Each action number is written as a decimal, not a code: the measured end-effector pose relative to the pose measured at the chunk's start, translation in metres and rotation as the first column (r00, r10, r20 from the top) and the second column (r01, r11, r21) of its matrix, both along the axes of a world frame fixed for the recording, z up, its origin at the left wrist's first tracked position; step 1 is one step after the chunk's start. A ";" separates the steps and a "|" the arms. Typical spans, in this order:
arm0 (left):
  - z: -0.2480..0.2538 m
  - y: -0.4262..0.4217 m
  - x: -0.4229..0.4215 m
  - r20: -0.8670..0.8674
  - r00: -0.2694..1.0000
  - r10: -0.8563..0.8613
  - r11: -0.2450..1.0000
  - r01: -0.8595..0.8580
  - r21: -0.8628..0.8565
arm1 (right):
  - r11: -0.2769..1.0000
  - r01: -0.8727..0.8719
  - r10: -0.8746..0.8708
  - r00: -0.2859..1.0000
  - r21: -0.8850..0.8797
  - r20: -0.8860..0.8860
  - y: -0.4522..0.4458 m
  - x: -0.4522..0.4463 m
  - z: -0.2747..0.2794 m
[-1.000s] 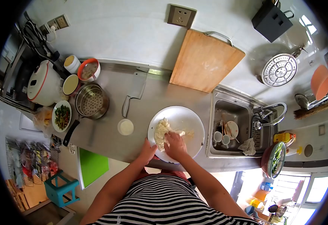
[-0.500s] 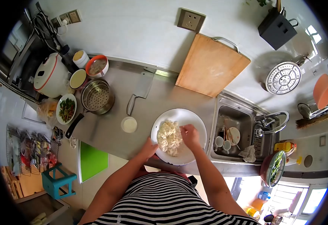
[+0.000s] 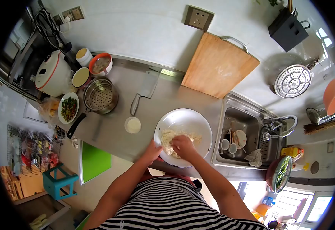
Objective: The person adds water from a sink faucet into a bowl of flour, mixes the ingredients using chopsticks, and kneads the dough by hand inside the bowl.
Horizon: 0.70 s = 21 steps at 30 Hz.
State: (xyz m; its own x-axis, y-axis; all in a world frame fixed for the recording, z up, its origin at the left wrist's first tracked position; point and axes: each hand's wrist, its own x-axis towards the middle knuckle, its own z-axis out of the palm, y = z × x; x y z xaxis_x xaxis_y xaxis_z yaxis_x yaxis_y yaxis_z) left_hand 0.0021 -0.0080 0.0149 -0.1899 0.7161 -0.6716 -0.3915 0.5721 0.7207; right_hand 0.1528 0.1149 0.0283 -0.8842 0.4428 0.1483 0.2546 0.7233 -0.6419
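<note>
Dough (image 3: 168, 138) is in the white basin (image 3: 206, 128) at the front edge of the tabletop (image 3: 114, 134), and it looks only part mixed: it clumps in spots, but it is bumpy and not all joined. Your right hand (image 3: 183, 147) is in it with bent fingers, though I cannot tell if they pinch any, and your left hand (image 3: 152, 152) grips the basin's rim. Toward the tabletop's left end, a small cup (image 3: 133, 132) has white stuff (image 3: 133, 124) and a plate (image 3: 59, 109) has greens (image 3: 68, 109).

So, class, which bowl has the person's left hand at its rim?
The wide white bowl holding dough, beside the sink; the left hand is away from the other bowls.
</note>
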 end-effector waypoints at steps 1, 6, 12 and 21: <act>-0.002 0.001 0.000 0.003 1.000 0.003 1.000 -0.004 0.004 | 0.998 0.023 -0.021 0.999 0.053 -0.039 -0.012 0.006 -0.002; -0.004 0.000 0.000 0.026 0.999 0.019 1.000 -0.019 0.001 | 0.993 0.063 -0.066 0.997 0.097 0.028 -0.020 0.008 -0.014; -0.014 -0.004 -0.002 0.042 0.999 -0.022 1.000 0.022 -0.021 | 0.951 0.252 -0.260 0.965 -0.178 -0.024 0.030 0.019 0.005; 0.009 0.000 -0.003 0.013 0.999 -0.037 0.999 0.037 -0.032 | 0.765 0.640 -0.596 0.661 0.072 0.456 0.001 0.000 -0.009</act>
